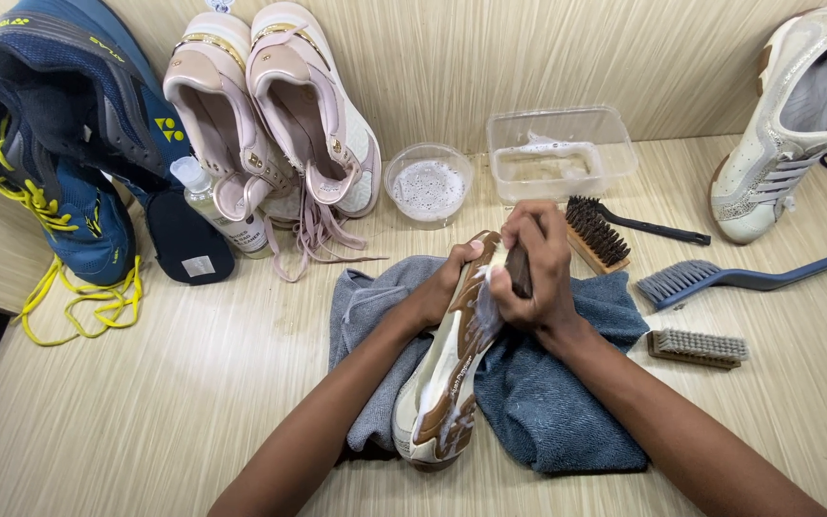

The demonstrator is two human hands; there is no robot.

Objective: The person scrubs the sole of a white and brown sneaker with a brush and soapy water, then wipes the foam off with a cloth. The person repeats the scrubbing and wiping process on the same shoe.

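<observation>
A white shoe with a brown sole lies on its side on a blue-grey towel, streaked with white foam. My left hand grips the shoe near its toe end and holds it steady. My right hand is closed around a dark wooden brush pressed against the foamy sole. Most of the brush is hidden by my fingers.
A round bowl of foam and a clear tub stand behind. Three brushes lie at the right. Pink shoes, blue shoes, a small bottle and a white shoe lean along the back.
</observation>
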